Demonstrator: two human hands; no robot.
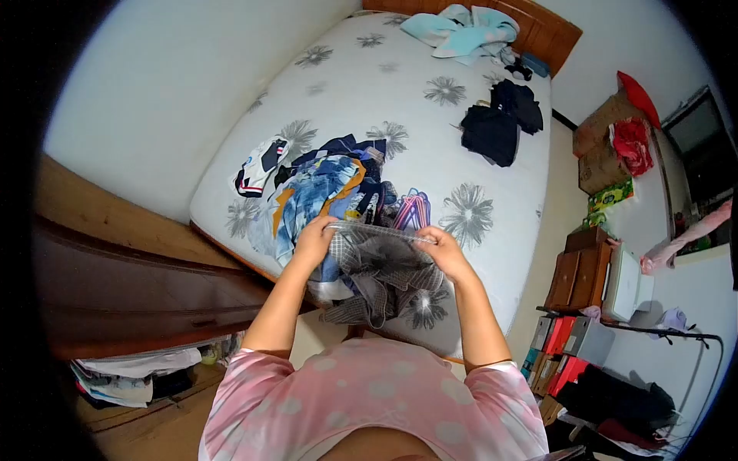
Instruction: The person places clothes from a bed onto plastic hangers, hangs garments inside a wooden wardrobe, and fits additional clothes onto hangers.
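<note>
A grey checked garment (384, 265) hangs stretched between my two hands over the near edge of the bed, its straight waistband-like edge uppermost. My left hand (314, 240) pinches one end of that edge, and my right hand (442, 252) grips the other end. The lower part falls in loose folds. Just beyond my left hand is a heap of clothes (319, 188), with blue tie-dye, mustard and navy pieces. Several pink-and-blue striped hangers (413, 209) lie bunched behind the garment. A white top with dark trim (261, 167) lies at the heap's left.
Dark folded clothes (492, 134) rest on the flower-patterned bed (392, 92) at its right side. A pale blue cloth (461, 32) lies by the headboard. A dark wooden cabinet (146, 284) stands at left; boxes (603, 142) and a small wooden drawer unit (576, 269) stand at right.
</note>
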